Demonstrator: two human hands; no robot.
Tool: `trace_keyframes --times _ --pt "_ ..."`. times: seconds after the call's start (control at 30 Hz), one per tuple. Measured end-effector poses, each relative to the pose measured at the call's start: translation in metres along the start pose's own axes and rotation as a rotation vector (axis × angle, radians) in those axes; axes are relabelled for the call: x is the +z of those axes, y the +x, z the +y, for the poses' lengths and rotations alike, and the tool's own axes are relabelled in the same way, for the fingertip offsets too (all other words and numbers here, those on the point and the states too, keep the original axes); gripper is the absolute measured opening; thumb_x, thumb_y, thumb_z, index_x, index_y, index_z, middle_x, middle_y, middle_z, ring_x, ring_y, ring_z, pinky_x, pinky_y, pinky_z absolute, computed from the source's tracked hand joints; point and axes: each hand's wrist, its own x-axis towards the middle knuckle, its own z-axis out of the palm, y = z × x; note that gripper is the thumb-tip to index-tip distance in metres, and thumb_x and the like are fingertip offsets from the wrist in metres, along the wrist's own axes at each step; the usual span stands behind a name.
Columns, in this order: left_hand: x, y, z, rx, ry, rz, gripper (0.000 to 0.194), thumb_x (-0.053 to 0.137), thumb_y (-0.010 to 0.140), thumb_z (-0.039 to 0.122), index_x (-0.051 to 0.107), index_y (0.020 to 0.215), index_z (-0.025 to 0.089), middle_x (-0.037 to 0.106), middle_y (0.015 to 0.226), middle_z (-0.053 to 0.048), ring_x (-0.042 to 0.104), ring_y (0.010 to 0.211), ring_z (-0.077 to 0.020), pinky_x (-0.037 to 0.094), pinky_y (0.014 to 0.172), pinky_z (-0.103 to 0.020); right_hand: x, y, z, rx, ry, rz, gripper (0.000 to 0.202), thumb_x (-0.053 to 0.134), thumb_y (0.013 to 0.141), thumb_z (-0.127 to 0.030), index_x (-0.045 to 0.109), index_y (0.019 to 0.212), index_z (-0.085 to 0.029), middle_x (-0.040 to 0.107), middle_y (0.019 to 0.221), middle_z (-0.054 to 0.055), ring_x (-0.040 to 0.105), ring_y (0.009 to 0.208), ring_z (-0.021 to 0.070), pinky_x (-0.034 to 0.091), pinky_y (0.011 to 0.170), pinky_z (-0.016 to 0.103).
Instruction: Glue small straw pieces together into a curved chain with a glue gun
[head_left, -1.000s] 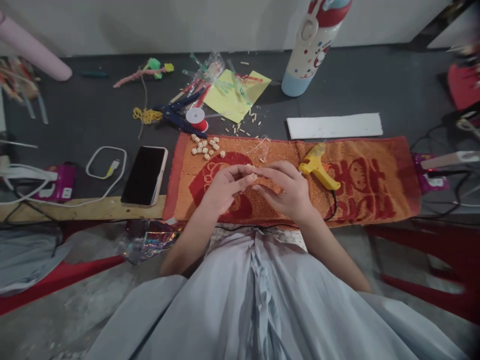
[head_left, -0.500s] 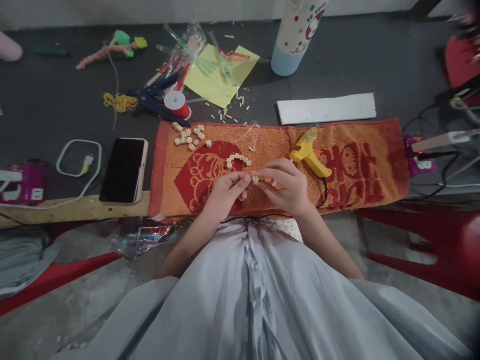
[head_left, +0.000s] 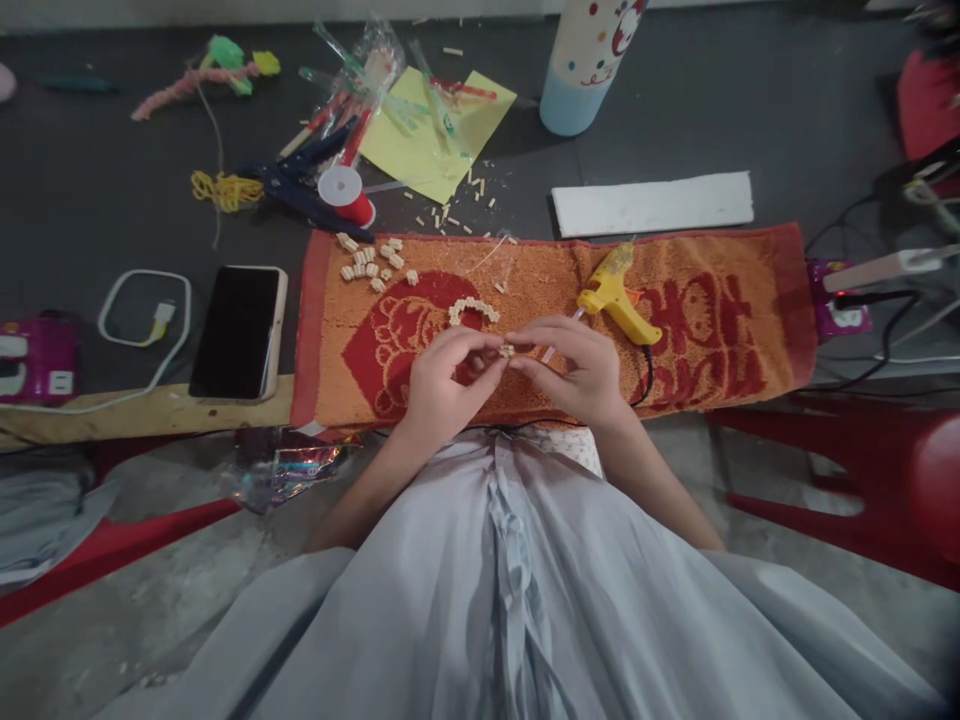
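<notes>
My left hand (head_left: 441,385) and my right hand (head_left: 579,372) meet over the orange and red towel (head_left: 705,330), fingertips pinched together on one small cream bead (head_left: 508,351). An arc of strung cream beads (head_left: 471,308) lies on the towel just beyond my fingers. A loose pile of the same beads (head_left: 373,262) sits at the towel's far left corner. A yellow glue gun (head_left: 615,298) lies on the towel right beside my right hand.
A black phone (head_left: 238,331) and a white cable loop (head_left: 142,325) lie left of the towel. Behind it are a red thread spool (head_left: 345,192), blue scissors (head_left: 300,185), yellow paper (head_left: 439,130), a white strip (head_left: 651,203) and a patterned bottle (head_left: 581,65). Cables lie at right.
The view has tilted down, so everything has slid up and left in the picture. The strung bead arc now shows beyond my fingers. My hands stay pinched together.
</notes>
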Motion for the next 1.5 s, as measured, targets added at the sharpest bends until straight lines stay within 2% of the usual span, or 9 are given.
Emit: trace_keyframes --times 0.17,0.43,0.63,0.77,0.87,1.07,1.23,1.33,1.5 --pt "-0.002 -0.001 0.003 0.114 0.063 0.004 0.008 0.064 0.087 0.023 0.07 0.091 0.02 0.071 0.09 -0.003 0.062 0.072 -0.0107 0.051 0.07 -0.024 0.003 0.001 0.0 -0.009 0.037 0.032 0.011 0.068 0.09 -0.027 0.074 0.097 -0.023 0.077 0.088 0.003 0.072 0.079 0.0156 0.059 0.072 0.029" --pt "0.008 -0.004 -0.015 -0.102 -0.12 -0.039 0.025 0.062 0.091 0.044 0.068 0.099 0.021 0.07 0.098 -0.006 0.066 0.09 -0.0172 0.052 0.081 -0.028 -0.001 0.0 0.0 -0.036 0.051 -0.016 0.016 0.066 0.09 -0.025 0.074 0.104 -0.024 0.076 0.097 0.006 0.072 0.088 0.0172 0.06 0.078 0.031" --pt "0.013 -0.004 -0.013 -0.264 -0.221 -0.112 0.037 0.061 0.088 0.057 0.066 0.088 0.02 0.067 0.083 -0.003 0.059 0.071 -0.0142 0.046 0.065 -0.026 0.002 -0.004 0.01 -0.147 -0.135 -0.015 0.019 0.062 0.092 -0.018 0.072 0.108 -0.022 0.074 0.095 0.007 0.07 0.087 0.0165 0.059 0.076 0.029" --pt "0.012 -0.004 -0.014 -0.249 -0.184 -0.207 0.043 0.052 0.093 0.058 0.066 0.081 0.019 0.067 0.08 -0.003 0.059 0.071 -0.0143 0.045 0.066 -0.026 0.004 -0.009 0.016 -0.215 -0.209 -0.035 0.014 0.064 0.093 -0.023 0.072 0.104 -0.019 0.074 0.09 0.008 0.068 0.082 0.0176 0.058 0.072 0.03" --pt "0.012 -0.004 -0.016 -0.224 -0.138 -0.233 0.044 0.047 0.096 0.056 0.067 0.081 0.02 0.069 0.083 -0.005 0.061 0.077 -0.016 0.046 0.07 -0.027 0.004 -0.012 0.019 -0.216 -0.221 -0.046 0.013 0.063 0.093 -0.025 0.072 0.102 -0.02 0.074 0.088 0.008 0.068 0.079 0.0175 0.057 0.07 0.03" --pt "0.011 -0.002 -0.015 -0.182 0.021 -0.205 0.039 0.043 0.099 0.049 0.066 0.084 0.02 0.07 0.082 -0.006 0.064 0.081 -0.0185 0.047 0.076 -0.03 0.0 -0.004 0.031 -0.136 -0.26 -0.07 0.012 0.062 0.091 -0.022 0.073 0.098 -0.021 0.073 0.088 0.006 0.068 0.08 0.0177 0.056 0.072 0.03" --pt "0.005 -0.001 -0.021 -0.119 0.204 -0.115 0.034 0.043 0.099 0.04 0.062 0.078 0.021 0.069 0.08 -0.005 0.064 0.079 -0.0173 0.046 0.075 -0.029 -0.002 0.018 0.048 0.041 -0.479 -0.243 0.018 0.059 0.09 -0.022 0.075 0.098 -0.021 0.072 0.093 0.008 0.065 0.085 0.023 0.054 0.078 0.036" --pt "-0.002 0.001 -0.029 -0.042 0.319 -0.013 0.037 0.043 0.099 0.037 0.058 0.07 0.021 0.067 0.074 -0.004 0.062 0.074 -0.0154 0.044 0.071 -0.027 -0.001 0.029 0.053 0.054 -0.527 -0.331 0.02 0.058 0.089 -0.02 0.074 0.101 -0.019 0.073 0.096 0.01 0.065 0.089 0.0256 0.053 0.081 0.038" --pt "-0.015 0.006 -0.047 0.058 0.43 0.083 0.033 0.044 0.098 0.033 0.058 0.071 0.021 0.064 0.071 -0.003 0.06 0.07 -0.0145 0.043 0.068 -0.026 0.002 0.037 0.055 0.035 -0.493 -0.396 0.021 0.056 0.091 -0.02 0.073 0.103 -0.017 0.073 0.098 0.012 0.065 0.093 0.0267 0.052 0.084 0.038"
